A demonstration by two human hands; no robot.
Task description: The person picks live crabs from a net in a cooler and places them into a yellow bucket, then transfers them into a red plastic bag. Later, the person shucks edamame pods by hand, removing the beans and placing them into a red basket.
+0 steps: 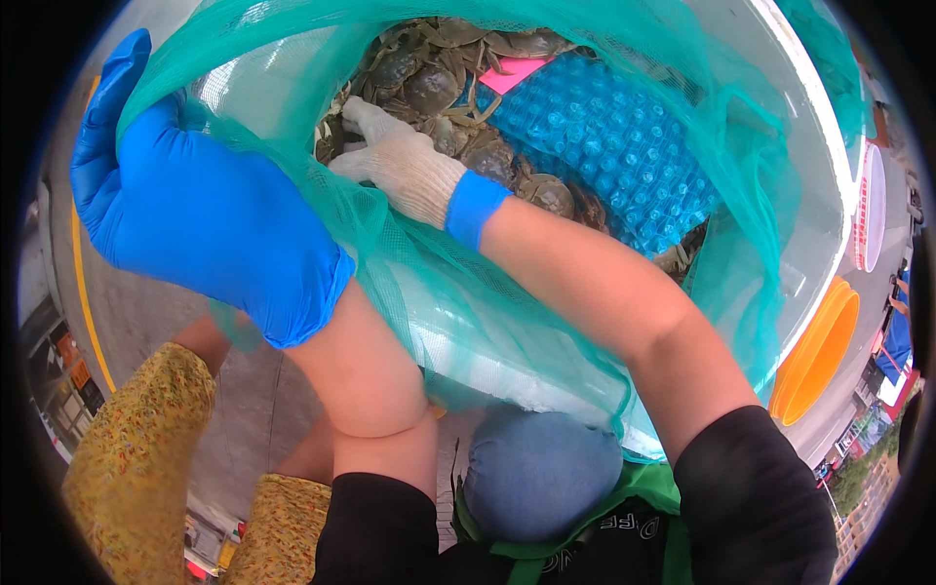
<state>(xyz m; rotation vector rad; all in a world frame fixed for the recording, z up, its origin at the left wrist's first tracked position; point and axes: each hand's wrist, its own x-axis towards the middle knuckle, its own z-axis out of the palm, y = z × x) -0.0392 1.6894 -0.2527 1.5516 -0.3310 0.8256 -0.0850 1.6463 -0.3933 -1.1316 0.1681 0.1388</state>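
My left hand wears a blue disposable glove and grips the raised edge of the green mesh net. Inside the net, my right hand, in a white knit glove over a blue one, reaches among live crabs. Its fingers and thumb are around a crab at the net's left side; whether they hold it firmly, I cannot tell. Blue bubble wrap covers part of the pile, with a pink piece at its upper corner. The net lines a white tub.
Another person's yellow floral sleeves come in at lower left, close to my left forearm. An orange basin and a white bucket stand to the right of the tub. My denim-covered knee is against the tub's near side.
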